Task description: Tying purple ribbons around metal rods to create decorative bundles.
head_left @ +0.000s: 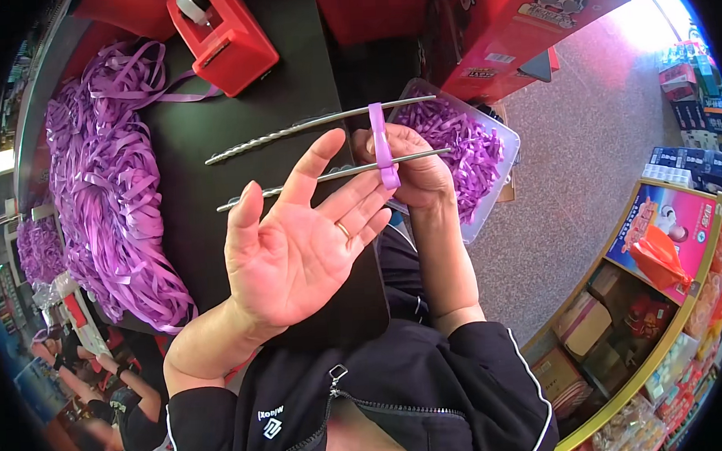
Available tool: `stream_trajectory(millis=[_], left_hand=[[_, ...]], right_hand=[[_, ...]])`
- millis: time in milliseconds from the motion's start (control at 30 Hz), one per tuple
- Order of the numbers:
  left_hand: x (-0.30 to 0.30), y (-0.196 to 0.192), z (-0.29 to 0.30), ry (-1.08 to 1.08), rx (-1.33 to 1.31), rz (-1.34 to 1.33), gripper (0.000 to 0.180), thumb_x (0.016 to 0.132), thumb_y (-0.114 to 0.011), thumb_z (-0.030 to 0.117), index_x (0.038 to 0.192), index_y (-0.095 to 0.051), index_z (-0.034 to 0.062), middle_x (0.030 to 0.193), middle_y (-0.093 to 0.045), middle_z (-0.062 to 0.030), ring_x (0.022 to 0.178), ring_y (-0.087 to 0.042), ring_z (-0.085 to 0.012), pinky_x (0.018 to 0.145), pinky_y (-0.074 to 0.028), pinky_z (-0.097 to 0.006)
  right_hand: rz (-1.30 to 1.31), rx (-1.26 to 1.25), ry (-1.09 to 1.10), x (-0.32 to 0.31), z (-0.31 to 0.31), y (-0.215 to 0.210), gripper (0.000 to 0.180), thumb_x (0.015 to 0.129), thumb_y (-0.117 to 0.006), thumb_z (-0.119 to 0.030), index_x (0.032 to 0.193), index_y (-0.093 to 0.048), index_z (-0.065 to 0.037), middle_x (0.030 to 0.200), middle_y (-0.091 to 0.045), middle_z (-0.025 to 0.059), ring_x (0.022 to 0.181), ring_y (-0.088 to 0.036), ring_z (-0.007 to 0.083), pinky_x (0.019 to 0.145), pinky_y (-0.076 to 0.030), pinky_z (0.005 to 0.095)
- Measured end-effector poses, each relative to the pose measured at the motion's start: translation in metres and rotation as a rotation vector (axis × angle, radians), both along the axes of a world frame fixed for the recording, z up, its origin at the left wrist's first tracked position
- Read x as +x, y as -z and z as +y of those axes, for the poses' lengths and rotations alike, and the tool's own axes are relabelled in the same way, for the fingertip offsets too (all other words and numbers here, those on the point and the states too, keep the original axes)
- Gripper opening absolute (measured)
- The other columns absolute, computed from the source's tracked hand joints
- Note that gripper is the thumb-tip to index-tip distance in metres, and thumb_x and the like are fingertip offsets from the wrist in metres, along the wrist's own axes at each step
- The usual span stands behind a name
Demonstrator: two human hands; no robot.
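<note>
Two slim metal rods point(307, 124), twisted at their left ends like drill bits, stick out side by side over the dark table. A purple ribbon point(380, 139) is looped around both rods towards their right ends. My right hand point(423, 169) is closed at the ribbon, its fingertips partly hidden behind ribbon and rods. My left hand point(293, 249), with a ring on one finger, is held palm up, thumb and index finger spread. Its other fingertips reach close to the lower end of the ribbon; whether they touch it I cannot tell.
A large heap of purple ribbon point(110, 198) lies on the table point(277, 34) at left, near a red tape dispenser point(233, 48). A clear tub point(510, 140) of purple ribbon pieces stands right of my right hand, below red boxes point(514, 21). Another person point(125, 401) is at lower left.
</note>
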State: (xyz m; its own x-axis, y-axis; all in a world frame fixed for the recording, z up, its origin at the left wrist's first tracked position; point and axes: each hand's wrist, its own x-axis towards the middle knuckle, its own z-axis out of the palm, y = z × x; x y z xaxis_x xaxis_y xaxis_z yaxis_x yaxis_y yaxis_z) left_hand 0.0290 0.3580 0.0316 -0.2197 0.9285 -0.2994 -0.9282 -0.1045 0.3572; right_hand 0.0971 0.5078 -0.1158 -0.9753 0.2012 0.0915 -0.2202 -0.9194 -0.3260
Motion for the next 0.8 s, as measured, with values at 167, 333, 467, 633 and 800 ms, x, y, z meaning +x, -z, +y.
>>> stream_trajectory(millis=[167,333,467,633,800], left_hand=[[0.0,0.0,0.0,-0.016,-0.006,-0.022,0.079,0.093,-0.038,0.059,0.152,-0.005,0.0165,0.15,-0.006,-0.0355,0.143,-0.006,-0.0439,0.115,-0.007,-0.052],[-0.001,0.0,0.0,-0.011,-0.006,-0.026,0.079,0.093,-0.037,0.06,0.152,-0.006,0.0164,0.15,-0.005,-0.0354,0.143,-0.006,-0.0436,0.115,-0.007,-0.052],[0.0,0.0,0.0,-0.008,-0.014,-0.013,0.08,0.093,-0.037,0.06,0.152,-0.006,0.0164,0.15,-0.005,-0.0354,0.143,-0.006,-0.0435,0.115,-0.007,-0.052],[0.0,0.0,0.0,-0.011,-0.019,-0.026,0.08,0.093,-0.037,0.06,0.152,-0.006,0.0162,0.15,-0.005,-0.0354,0.143,-0.006,-0.0435,0.115,-0.008,-0.052],[-0.001,-0.001,0.003,-0.002,-0.024,-0.021,0.08,0.093,-0.038,0.06,0.152,-0.005,0.0159,0.15,-0.005,-0.0359,0.143,-0.005,-0.0437,0.115,-0.007,-0.052]], right_hand=[[-0.169,-0.156,-0.028,0.002,0.0,-0.011,0.031,0.096,-0.053,-0.026,0.096,-0.065,0.002,0.094,-0.068,0.0106,0.075,-0.061,0.0133,0.071,-0.05,0.0275],[-0.017,-0.205,-0.041,0.0,-0.001,-0.002,0.036,0.097,-0.051,-0.031,0.1,-0.063,0.003,0.094,-0.068,0.0122,0.075,-0.062,0.0154,0.073,-0.05,0.0289],[0.045,-0.259,-0.055,-0.006,-0.001,0.0,0.039,0.098,-0.049,-0.034,0.1,-0.062,0.003,0.097,-0.067,0.014,0.08,-0.063,0.0175,0.075,-0.05,0.0301],[-0.169,-0.193,0.044,0.003,0.0,-0.022,0.043,0.099,-0.046,-0.036,0.104,-0.062,0.004,0.104,-0.066,0.0153,0.088,-0.064,0.0191,0.08,-0.051,0.0318],[-0.018,-0.271,-0.043,-0.001,0.0,-0.009,0.042,0.099,-0.046,-0.034,0.102,-0.064,0.003,0.101,-0.067,0.0114,0.082,-0.063,0.0146,0.075,-0.051,0.0278]])
